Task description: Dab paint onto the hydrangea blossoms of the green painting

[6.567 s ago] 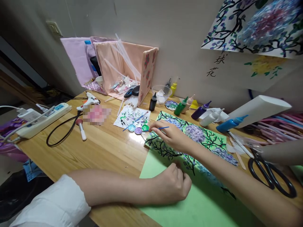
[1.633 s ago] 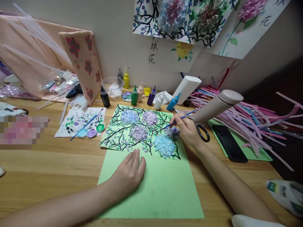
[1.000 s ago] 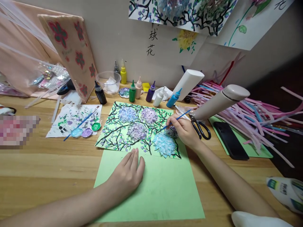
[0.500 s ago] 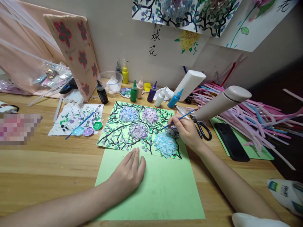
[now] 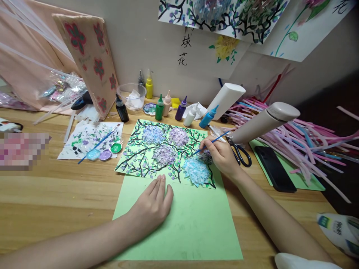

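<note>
A painting of hydrangea flowers (image 5: 165,151) lies on a plain green sheet (image 5: 185,224) on the wooden desk. My right hand (image 5: 220,155) is closed on a thin blue paintbrush (image 5: 213,144), whose tip touches the painting near the blue flower at its right side. My left hand (image 5: 153,205) lies flat and open on the green sheet, fingers together, just below the painting's lower edge.
Several small paint bottles (image 5: 168,106) stand behind the painting. A paint-stained paper with paint caps and a second brush (image 5: 92,140) lies to the left. Scissors (image 5: 239,153), a black phone (image 5: 275,168), a beige lamp head (image 5: 263,121) and a pile of pink strips (image 5: 303,134) are to the right.
Across the earlier frames my right hand moved from the paint caps at left to the painting's right side. My left fist opened flat. In the last half second almost nothing moved.
</note>
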### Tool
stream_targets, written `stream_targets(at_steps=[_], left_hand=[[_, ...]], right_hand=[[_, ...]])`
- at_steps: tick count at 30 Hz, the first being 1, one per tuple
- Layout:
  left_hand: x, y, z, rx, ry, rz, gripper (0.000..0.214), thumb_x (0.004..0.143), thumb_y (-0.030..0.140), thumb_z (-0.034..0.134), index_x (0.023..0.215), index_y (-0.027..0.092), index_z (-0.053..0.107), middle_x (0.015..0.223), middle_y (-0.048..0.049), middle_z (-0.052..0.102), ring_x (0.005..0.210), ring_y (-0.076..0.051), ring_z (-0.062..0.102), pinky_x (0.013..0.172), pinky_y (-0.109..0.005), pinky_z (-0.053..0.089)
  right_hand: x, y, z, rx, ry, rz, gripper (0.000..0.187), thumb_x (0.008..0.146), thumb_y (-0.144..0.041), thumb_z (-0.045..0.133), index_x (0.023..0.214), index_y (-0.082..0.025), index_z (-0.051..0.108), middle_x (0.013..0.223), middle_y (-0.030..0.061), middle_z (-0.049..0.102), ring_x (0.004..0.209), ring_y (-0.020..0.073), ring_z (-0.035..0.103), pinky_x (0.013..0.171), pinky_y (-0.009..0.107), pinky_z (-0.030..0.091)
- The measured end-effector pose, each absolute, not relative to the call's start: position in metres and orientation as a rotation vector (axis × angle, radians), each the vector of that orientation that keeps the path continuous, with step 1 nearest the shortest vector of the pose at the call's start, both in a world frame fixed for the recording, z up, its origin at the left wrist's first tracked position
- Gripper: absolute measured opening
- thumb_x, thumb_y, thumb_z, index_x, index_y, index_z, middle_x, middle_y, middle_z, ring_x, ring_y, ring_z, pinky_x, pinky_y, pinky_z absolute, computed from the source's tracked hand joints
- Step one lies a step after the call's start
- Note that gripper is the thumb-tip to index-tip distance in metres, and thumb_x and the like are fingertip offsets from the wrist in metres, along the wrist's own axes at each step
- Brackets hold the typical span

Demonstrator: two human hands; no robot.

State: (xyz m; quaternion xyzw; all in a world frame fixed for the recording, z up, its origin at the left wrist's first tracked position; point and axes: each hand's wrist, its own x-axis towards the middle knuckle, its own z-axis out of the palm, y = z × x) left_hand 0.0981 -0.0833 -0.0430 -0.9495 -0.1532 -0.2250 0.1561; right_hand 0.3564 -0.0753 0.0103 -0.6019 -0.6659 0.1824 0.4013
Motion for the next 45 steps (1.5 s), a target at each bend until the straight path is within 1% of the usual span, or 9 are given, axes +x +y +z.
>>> stream_targets(at_steps=[4,9,23,29,34,36,39,42,45], left_hand=[[0.098,-0.083,-0.043,-2.718,-0.423,-0.640,0.026,0.075,0.007,0.040,0.097,0.002,0.054,0.101,-0.0269,0.062,0.097,-0.030,0.061,0.084,-0.039,0.048],[0.098,-0.084,-0.042,-2.706,-0.428,-0.615,0.026,0.076,0.007,0.039,0.097,0.003,0.054,0.101,-0.0257,0.062,0.097,-0.029,0.061,0.084,-0.039,0.048],[0.100,-0.083,-0.041,-2.683,-0.436,-0.655,0.026,0.074,0.007,0.038,0.095,0.003,0.054,0.098,-0.0252,0.063,0.094,-0.028,0.062,0.083,-0.038,0.047],[0.099,-0.085,-0.044,-2.684,-0.452,-0.673,0.027,0.073,0.008,0.039,0.095,0.002,0.054,0.098,-0.0273,0.063,0.095,-0.030,0.061,0.085,-0.040,0.044],[0.097,-0.088,-0.042,-2.641,-0.436,-0.583,0.027,0.074,0.010,0.040,0.095,0.002,0.054,0.098,-0.0258,0.063,0.095,-0.030,0.061,0.086,-0.042,0.042],[0.098,-0.089,-0.041,-2.628,-0.446,-0.593,0.025,0.075,0.011,0.039,0.093,0.003,0.055,0.094,-0.0245,0.064,0.092,-0.029,0.062,0.087,-0.043,0.040],[0.098,-0.089,-0.041,-2.652,-0.448,-0.603,0.022,0.074,0.008,0.039,0.089,0.005,0.056,0.080,-0.0183,0.066,0.078,-0.024,0.063,0.086,-0.044,0.041],[0.098,-0.089,-0.040,-2.677,-0.457,-0.592,0.016,0.076,0.007,0.039,0.081,0.008,0.054,0.068,-0.0128,0.063,0.063,-0.019,0.059,0.078,-0.040,0.044],[0.096,-0.088,-0.037,-2.687,-0.429,-0.563,0.014,0.078,0.008,0.039,0.078,0.008,0.053,0.066,-0.0118,0.061,0.056,-0.016,0.055,0.068,-0.036,0.044]], right_hand=[[0.357,-0.075,0.011,-1.521,-1.662,0.409,0.033,0.092,-0.035,0.035,0.072,-0.019,0.056,0.072,0.0018,0.057,0.068,0.0142,0.055,0.069,0.028,0.041],[0.358,-0.075,0.011,-1.520,-1.691,0.433,0.034,0.092,-0.036,0.036,0.071,-0.019,0.056,0.068,0.0013,0.056,0.067,0.0146,0.055,0.068,0.029,0.041],[0.357,-0.076,0.012,-1.494,-1.693,0.389,0.030,0.092,-0.031,0.036,0.075,-0.020,0.058,0.074,0.0018,0.057,0.069,0.0140,0.056,0.068,0.028,0.043],[0.347,-0.079,0.025,-1.409,-1.677,0.238,0.027,0.092,-0.030,0.036,0.082,-0.022,0.060,0.080,0.0028,0.062,0.079,0.0175,0.057,0.074,0.031,0.042],[0.299,-0.061,0.049,-1.264,-1.912,0.450,0.022,0.092,-0.027,0.037,0.097,-0.024,0.058,0.096,0.0037,0.062,0.095,0.0187,0.055,0.083,0.032,0.041],[0.271,-0.047,0.057,-1.199,-2.036,0.542,0.022,0.092,-0.026,0.037,0.100,-0.025,0.057,0.098,0.0033,0.061,0.096,0.0177,0.054,0.084,0.032,0.041],[0.228,-0.023,0.062,-1.112,-2.194,0.608,0.022,0.092,-0.026,0.037,0.101,-0.024,0.057,0.099,0.0028,0.062,0.097,0.0170,0.052,0.084,0.032,0.040],[0.193,-0.003,0.060,-1.074,-2.326,0.644,0.025,0.093,-0.026,0.034,0.100,-0.023,0.058,0.098,0.0032,0.063,0.094,0.0171,0.052,0.083,0.033,0.040],[0.174,0.007,0.055,-1.092,-2.425,0.661,0.029,0.094,-0.029,0.031,0.096,-0.020,0.059,0.093,0.0051,0.063,0.089,0.0183,0.052,0.081,0.034,0.040]])
